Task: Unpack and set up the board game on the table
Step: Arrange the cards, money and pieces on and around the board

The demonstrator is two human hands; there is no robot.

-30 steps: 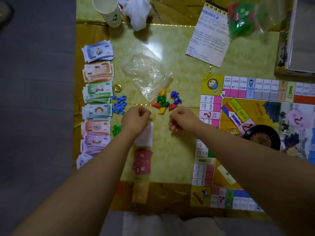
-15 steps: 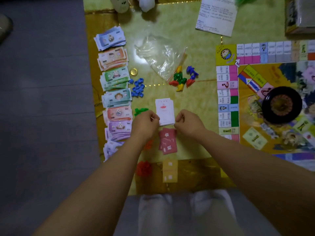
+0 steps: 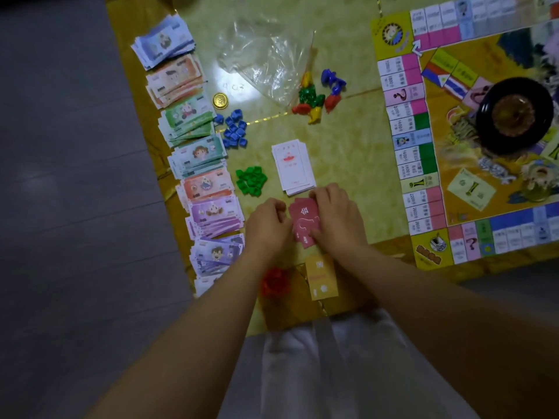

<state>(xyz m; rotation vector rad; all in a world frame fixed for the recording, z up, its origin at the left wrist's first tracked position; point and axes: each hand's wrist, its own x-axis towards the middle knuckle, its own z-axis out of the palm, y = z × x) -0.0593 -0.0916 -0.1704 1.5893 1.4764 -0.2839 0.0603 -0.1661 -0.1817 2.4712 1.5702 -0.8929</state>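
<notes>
A stack of red cards point(image 3: 305, 222) lies near the table's front edge. My left hand point(image 3: 267, 226) grips its left side and my right hand point(image 3: 337, 216) grips its right side. A white card stack point(image 3: 292, 167) sits just beyond them, a yellow card stack point(image 3: 321, 276) just nearer. The game board point(image 3: 423, 164) lies open at the right with a black spinner dish point(image 3: 514, 114) on it.
Piles of paper money point(image 3: 193, 152) run down the table's left edge. Blue houses point(image 3: 234, 131), green houses point(image 3: 251, 180), red houses point(image 3: 275, 282), a gold coin point(image 3: 220, 101), coloured pawns point(image 3: 317, 95) and an empty plastic bag point(image 3: 266, 58) lie between.
My hands left the white card stack and came back toward me onto the red stack. The view tilted down, so the far end of the table dropped out of sight.
</notes>
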